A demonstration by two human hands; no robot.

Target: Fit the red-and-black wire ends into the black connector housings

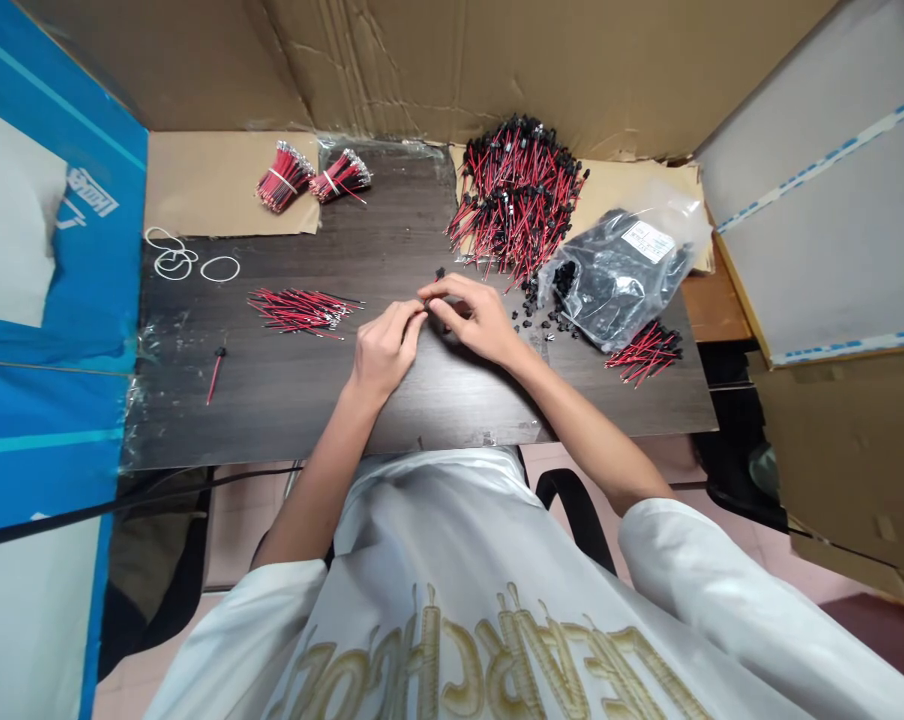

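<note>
My left hand and my right hand meet over the middle of the dark table, fingers pinched together around something small and dark that I cannot make out. A loose fan of red-and-black wires lies just left of my left hand. A single wire with a black end lies further left. Small black connectors are scattered to the right of my right hand.
A big heap of finished wires sits at the back. A clear bag of black connectors lies at the right, a small wire bunch beside it. Two banded bundles and rubber bands lie back left. Cardboard walls surround the table.
</note>
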